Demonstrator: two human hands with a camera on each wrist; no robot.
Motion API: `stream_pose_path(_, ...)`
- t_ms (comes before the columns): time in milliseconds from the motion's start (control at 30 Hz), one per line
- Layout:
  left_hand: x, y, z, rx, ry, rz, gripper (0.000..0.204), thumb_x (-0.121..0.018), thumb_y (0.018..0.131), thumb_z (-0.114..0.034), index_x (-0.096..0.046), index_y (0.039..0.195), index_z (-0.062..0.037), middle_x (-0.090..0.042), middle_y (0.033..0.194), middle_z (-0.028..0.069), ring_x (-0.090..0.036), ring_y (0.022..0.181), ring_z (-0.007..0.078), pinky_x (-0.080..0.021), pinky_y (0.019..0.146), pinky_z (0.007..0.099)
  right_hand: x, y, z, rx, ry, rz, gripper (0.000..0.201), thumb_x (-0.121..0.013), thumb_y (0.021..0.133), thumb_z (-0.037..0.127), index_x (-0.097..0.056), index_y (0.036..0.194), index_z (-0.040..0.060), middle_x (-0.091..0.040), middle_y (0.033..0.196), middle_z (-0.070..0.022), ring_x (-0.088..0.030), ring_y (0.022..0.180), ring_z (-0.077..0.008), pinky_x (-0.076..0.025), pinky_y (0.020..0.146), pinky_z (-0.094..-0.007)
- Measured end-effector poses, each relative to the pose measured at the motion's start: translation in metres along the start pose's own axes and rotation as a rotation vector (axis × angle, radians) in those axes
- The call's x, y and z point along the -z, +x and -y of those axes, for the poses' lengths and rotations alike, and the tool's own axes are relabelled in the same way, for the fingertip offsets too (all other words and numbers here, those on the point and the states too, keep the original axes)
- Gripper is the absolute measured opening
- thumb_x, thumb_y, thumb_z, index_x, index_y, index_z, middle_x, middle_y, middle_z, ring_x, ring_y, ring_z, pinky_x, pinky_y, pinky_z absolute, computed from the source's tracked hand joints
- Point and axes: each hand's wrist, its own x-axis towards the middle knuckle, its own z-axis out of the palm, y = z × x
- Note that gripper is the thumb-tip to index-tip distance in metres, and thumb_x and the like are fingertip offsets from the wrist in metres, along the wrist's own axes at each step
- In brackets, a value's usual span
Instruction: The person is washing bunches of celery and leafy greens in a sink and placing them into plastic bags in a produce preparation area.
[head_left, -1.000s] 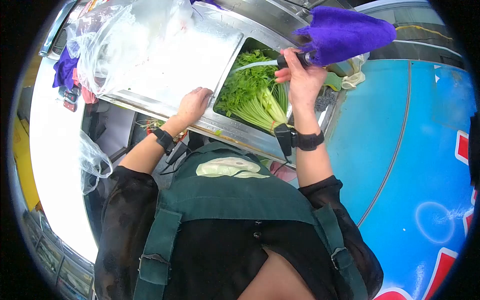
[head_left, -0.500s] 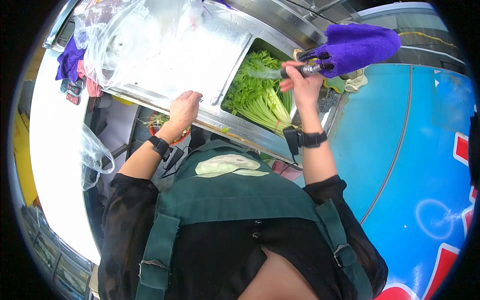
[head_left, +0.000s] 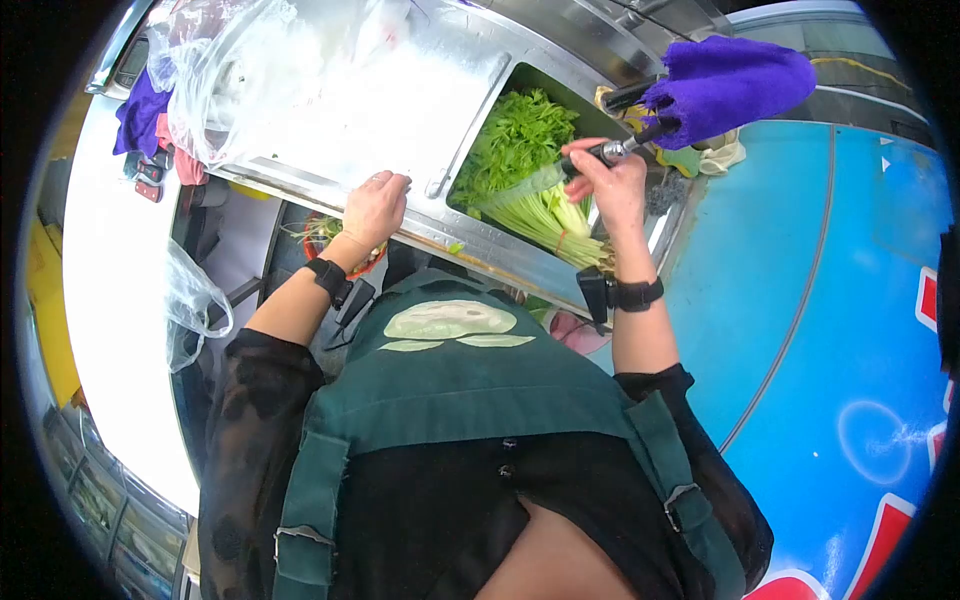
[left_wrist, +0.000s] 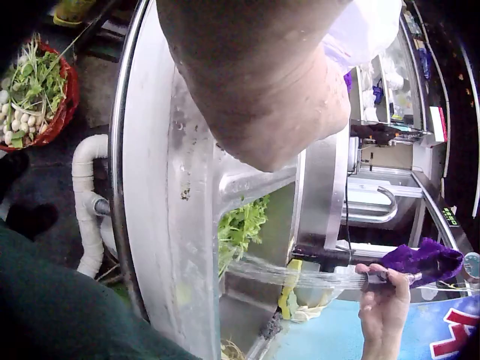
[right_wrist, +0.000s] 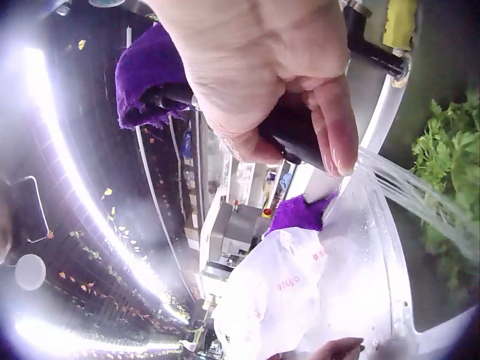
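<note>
So the greens (head_left: 515, 135) are sitting down in the sink (head_left: 572, 95), with water (head_left: 525, 190) spraying over them from the black sprayer (head_left: 607, 152), and the right hand (head_left: 618, 195) has its grip closed around that. The left hand (head_left: 374, 212) is resting near the front edge of the steel worktop (head_left: 430, 120), grip pretty relaxed and open, with a plastic bag (head_left: 225, 95) farther back and a purple cloth (head_left: 735, 90) beyond the right hand.

The water spray (head_left: 525, 188) (from the black nozzle (head_left: 598, 152)) has shifted from the leaves (head_left: 515, 135) toward the stalks (head_left: 545, 221).
</note>
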Motion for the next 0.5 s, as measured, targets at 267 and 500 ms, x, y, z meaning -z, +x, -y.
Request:
stream_pose_path(267, -0.001, 0.002, -0.001, 0.006, 0.036, 0.009, 0.012, -0.057, 0.08, -0.006, -0.06, 0.091, -0.0078, -0.059, 0.081, 0.0111, -0.062, 0.08, 0.0305, -0.051, 0.069, 0.0414, -0.004, 0.007, 0.002, 0.081, -0.029, -0.037, 0.014, -0.065, 0.086, 0.008, -0.068, 0.093, -0.0033, -0.068, 0.08, -0.0112, -0.064, 0.054, -0.0161, -0.052, 0.046, -0.0247)
stream_pose_path(500, -0.003, 0.002, 0.0, 0.005, 0.043, 0.014, 0.012, -0.056, 0.081, -0.007, -0.061, 0.092, -0.0076, -0.06, 0.082, 0.0112, -0.062, 0.08, 0.0307, -0.052, 0.069, 0.0419, 0.008, 0.009, -0.01, 0.131, -0.013, -0.028, 0.016, -0.069, 0.08, 0.013, -0.067, 0.086, -0.0013, -0.065, 0.068, -0.0072, -0.064, 0.052, -0.0145, -0.052, 0.046, -0.026)
